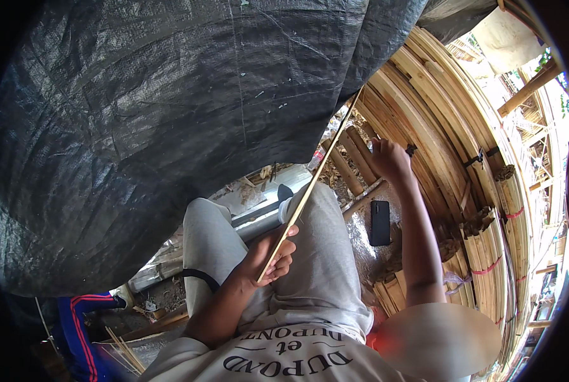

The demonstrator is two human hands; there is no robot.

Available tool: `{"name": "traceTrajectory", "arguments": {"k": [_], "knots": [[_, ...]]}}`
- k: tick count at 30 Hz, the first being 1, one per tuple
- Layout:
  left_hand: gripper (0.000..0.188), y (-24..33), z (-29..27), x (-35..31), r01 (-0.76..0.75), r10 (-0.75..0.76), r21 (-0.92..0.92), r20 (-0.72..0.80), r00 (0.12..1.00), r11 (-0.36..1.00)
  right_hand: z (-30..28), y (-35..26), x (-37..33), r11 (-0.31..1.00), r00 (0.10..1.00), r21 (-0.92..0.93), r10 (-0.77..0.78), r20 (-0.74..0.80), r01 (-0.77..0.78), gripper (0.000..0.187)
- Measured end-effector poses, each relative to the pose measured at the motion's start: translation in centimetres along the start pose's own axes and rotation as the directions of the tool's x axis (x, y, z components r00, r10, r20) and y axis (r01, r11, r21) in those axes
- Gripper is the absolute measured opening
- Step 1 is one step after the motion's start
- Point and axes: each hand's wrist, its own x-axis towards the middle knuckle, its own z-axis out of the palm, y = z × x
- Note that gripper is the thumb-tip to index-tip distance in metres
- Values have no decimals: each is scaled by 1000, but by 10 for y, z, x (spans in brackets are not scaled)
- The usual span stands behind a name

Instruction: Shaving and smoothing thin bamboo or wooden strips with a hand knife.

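Observation:
A long, thin strip of split bamboo or wood (323, 164) runs slantwise from my lap up toward the hanging sheet. My left hand (273, 256) is closed around its near end, above my thighs. Farther off to the right, my right hand (391, 159) is reached out with its fingers curled into a fist. It is apart from the strip, and whatever it may hold is hidden. A dark, flat-ended thing (285, 191) shows by my knee; its kind is unclear.
A black plastic sheet (170, 95) hangs ahead and left. Long stacked slats (450, 108) and tied bundles (485, 261) fill the right side. A black phone (380, 223) lies beside my leg. Another person's blue-trousered leg (77, 337) is at lower left. A blurred patch covers the lower right.

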Motion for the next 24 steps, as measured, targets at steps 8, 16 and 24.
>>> {"name": "traceTrajectory", "arguments": {"k": [8,16,24], "knots": [[21,-7,-4,-5,-19,8,-100,-108,994,995,-35,-84,-139,772,941,537,-264,-213,339,26],[28,-16,-1,-4,48,-56,-149,-52,997,988,-19,-111,-193,694,818,465,-559,-132,550,22],[36,-17,-7,-10,-39,35,-30,-120,992,999,-13,-113,-188,756,825,357,-559,-86,549,28]]}}
